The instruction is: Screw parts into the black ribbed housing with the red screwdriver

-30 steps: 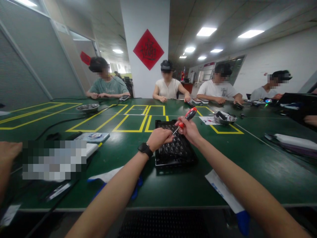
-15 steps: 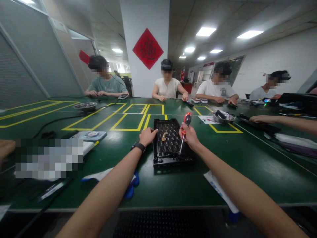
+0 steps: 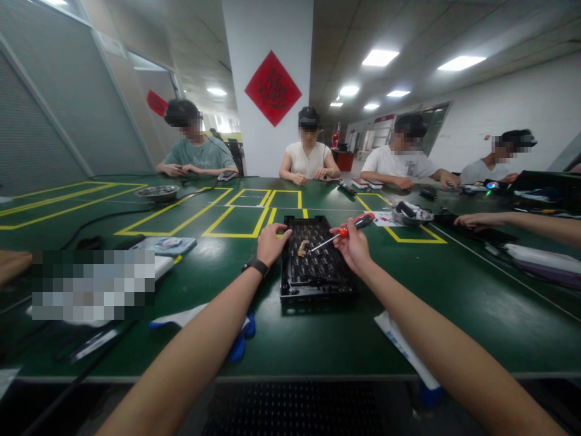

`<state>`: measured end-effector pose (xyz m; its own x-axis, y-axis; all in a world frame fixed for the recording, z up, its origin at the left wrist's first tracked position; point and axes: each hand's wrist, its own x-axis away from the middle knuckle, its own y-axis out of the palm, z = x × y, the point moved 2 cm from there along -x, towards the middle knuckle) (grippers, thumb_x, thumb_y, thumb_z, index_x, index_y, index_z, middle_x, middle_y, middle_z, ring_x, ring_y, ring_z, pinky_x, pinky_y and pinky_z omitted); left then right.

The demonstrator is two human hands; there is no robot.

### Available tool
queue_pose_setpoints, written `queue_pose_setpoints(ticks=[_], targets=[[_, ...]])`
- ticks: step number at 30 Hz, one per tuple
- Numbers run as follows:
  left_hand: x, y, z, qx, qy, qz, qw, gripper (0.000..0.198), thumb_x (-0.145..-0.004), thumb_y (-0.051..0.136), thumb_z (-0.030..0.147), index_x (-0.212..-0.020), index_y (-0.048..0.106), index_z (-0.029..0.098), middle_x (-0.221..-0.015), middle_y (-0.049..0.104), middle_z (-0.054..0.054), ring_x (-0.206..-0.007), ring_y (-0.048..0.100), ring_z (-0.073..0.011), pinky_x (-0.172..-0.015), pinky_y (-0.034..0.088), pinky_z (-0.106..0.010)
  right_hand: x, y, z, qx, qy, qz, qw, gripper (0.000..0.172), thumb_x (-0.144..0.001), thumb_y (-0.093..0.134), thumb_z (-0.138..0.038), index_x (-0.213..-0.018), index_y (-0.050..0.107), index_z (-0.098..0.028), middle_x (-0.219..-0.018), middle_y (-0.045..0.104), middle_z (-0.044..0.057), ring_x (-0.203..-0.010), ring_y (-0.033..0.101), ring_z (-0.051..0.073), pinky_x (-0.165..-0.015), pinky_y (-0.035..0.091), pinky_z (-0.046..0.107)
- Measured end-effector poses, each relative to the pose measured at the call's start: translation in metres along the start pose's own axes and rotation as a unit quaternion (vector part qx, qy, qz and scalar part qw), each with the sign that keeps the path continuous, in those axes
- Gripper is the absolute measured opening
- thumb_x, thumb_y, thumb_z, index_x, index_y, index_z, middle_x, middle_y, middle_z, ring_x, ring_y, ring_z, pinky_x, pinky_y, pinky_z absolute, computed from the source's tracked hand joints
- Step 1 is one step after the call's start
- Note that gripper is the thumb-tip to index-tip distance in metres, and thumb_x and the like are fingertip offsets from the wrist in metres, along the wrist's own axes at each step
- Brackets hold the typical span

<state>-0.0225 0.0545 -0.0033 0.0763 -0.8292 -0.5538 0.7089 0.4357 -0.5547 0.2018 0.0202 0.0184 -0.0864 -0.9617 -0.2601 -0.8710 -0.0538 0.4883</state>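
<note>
1. In the head view, the right hand (image 3: 353,245) is closed around the red and black handle of a screwdriver (image 3: 362,221). The tool lies at a slant, its handle end up toward the right and its thin metal shaft pointing down to the left.
2. The left hand (image 3: 273,243) is at the left edge of a black casing (image 3: 320,298), fingers bent near the rim; whether it grips that edge or only rests there, one cannot tell. A black watch (image 3: 255,266) circles the wrist.
3. The casing lies flat on the green table (image 3: 318,339), directly in front of the person and between the two hands. Its inner panel carries a repeating pale pattern.
4. On that panel sits a small gold-coloured piece (image 3: 302,247) — the screwdriver's tip is just beside it, though contact cannot be made out.
5. A white and blue glove (image 3: 181,318) lies on the table by the left forearm. A white and blue item (image 3: 402,345) lies partly under the right forearm at the near edge.
6. Farther off stand two metal bowls, one on the left (image 3: 158,194) and one on the right (image 3: 412,215), the latter holding dark and pale objects. Yellow tape (image 3: 145,233) marks out shapes on the surface. Several co-workers (image 3: 311,160) sit along the far side.
</note>
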Motion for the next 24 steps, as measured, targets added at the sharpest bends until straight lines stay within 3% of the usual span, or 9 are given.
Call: queue_pose_setpoints(ticks=[1, 3, 5, 7, 11, 17, 20, 22, 24], targets=[[0.001, -0.001, 0.008, 0.03, 0.045, -0.013, 0.998, 0.035, -0.078, 0.052, 0.044, -0.095, 0.064, 0.016, -0.096, 0.065, -0.008, -0.089, 0.058, -0.0176, -0.082, 0.042, -0.029, -0.001, -0.001, 0.001, -0.003, 0.001, 0.001, 1.0, 0.036, -0.075, 0.054, -0.053, -0.082, 0.047, -0.019, -0.069, 0.067, 0.003, -0.046, 0.055, 0.008, -0.041, 0.046, 0.018], [0.004, -0.001, 0.022, 0.087, 0.113, -0.105, 0.984, 0.035, -0.074, 0.057, 0.045, -0.096, 0.065, 0.018, -0.091, 0.066, -0.006, -0.086, 0.059, -0.0165, -0.081, 0.043, -0.028, -0.001, -0.001, 0.001, -0.007, 0.001, -0.001, 1.0, 0.036, -0.075, 0.054, -0.053, -0.083, 0.048, -0.019, -0.072, 0.068, 0.003, -0.048, 0.056, 0.008, -0.043, 0.048, 0.019], [0.009, 0.001, 0.031, 0.127, 0.127, -0.193, 0.965, 0.035, -0.072, 0.06, 0.044, -0.093, 0.066, 0.016, -0.087, 0.068, -0.005, -0.08, 0.06, -0.0158, -0.076, 0.045, -0.027, -0.001, -0.001, 0.002, -0.005, 0.0, -0.006, 1.0, 0.036, -0.076, 0.054, -0.053, -0.083, 0.048, -0.018, -0.073, 0.068, 0.003, -0.048, 0.057, 0.008, -0.043, 0.049, 0.019], [0.012, 0.002, 0.034, 0.134, 0.124, -0.23, 0.956, 0.033, -0.073, 0.059, 0.044, -0.086, 0.068, 0.015, -0.083, 0.068, -0.005, -0.076, 0.06, -0.0155, -0.072, 0.045, -0.026, -0.001, -0.001, 0.002, -0.005, -0.001, -0.007, 1.0, 0.035, -0.076, 0.054, -0.052, -0.084, 0.048, -0.018, -0.074, 0.068, 0.004, -0.049, 0.057, 0.008, -0.044, 0.05, 0.019], [0.013, 0.003, 0.033, 0.119, 0.11, -0.22, 0.962, 0.037, -0.079, 0.049, 0.047, -0.079, 0.069, 0.015, -0.079, 0.069, -0.004, -0.073, 0.06, -0.0151, -0.069, 0.044, -0.025, -0.002, -0.001, 0.002, -0.008, -0.002, -0.006, 1.0, 0.034, -0.076, 0.054, -0.051, -0.084, 0.048, -0.018, -0.077, 0.068, 0.004, -0.05, 0.058, 0.008, -0.046, 0.052, 0.019], [0.013, 0.006, 0.031, 0.135, 0.099, -0.252, 0.953, 0.031, -0.07, 0.063, 0.043, -0.081, 0.068, 0.015, -0.078, 0.068, -0.004, -0.069, 0.06, -0.0145, -0.066, 0.044, -0.025, -0.002, -0.002, 0.003, -0.013, -0.009, -0.001, 1.0, 0.033, -0.076, 0.055, -0.05, -0.084, 0.048, -0.019, -0.077, 0.068, 0.003, -0.051, 0.057, 0.007, -0.047, 0.051, 0.019], [0.014, 0.007, 0.032, 0.113, 0.125, -0.28, 0.945, 0.03, -0.071, 0.062, 0.042, -0.082, 0.067, 0.015, -0.077, 0.066, -0.004, -0.071, 0.059, -0.0146, -0.069, 0.045, -0.026, -0.004, -0.003, 0.003, -0.029, -0.01, 0.014, 0.999, 0.033, -0.076, 0.054, -0.051, -0.083, 0.048, -0.019, -0.075, 0.068, 0.003, -0.049, 0.056, 0.007, -0.045, 0.049, 0.019], [0.015, 0.005, 0.034, 0.057, 0.159, -0.248, 0.954, 0.032, -0.071, 0.061, 0.045, -0.087, 0.066, 0.018, -0.086, 0.065, -0.004, -0.081, 0.058, -0.0171, -0.077, 0.044, -0.03, -0.005, -0.006, 0.003, -0.047, -0.013, 0.035, 0.998, 0.033, -0.077, 0.053, -0.052, -0.082, 0.048, -0.019, -0.074, 0.067, 0.002, -0.049, 0.055, 0.007, -0.045, 0.048, 0.018], [0.014, 0.002, 0.035, -0.027, 0.174, -0.169, 0.97, 0.04, -0.07, 0.06, 0.05, -0.098, 0.063, 0.021, -0.1, 0.062, -0.006, -0.095, 0.054, -0.0217, -0.087, 0.038, -0.036, -0.006, -0.008, 0.003, -0.067, -0.008, 0.065, 0.996, 0.034, -0.076, 0.053, -0.053, -0.081, 0.047, -0.02, -0.073, 0.067, 0.002, -0.048, 0.054, 0.007, -0.044, 0.047, 0.018]])
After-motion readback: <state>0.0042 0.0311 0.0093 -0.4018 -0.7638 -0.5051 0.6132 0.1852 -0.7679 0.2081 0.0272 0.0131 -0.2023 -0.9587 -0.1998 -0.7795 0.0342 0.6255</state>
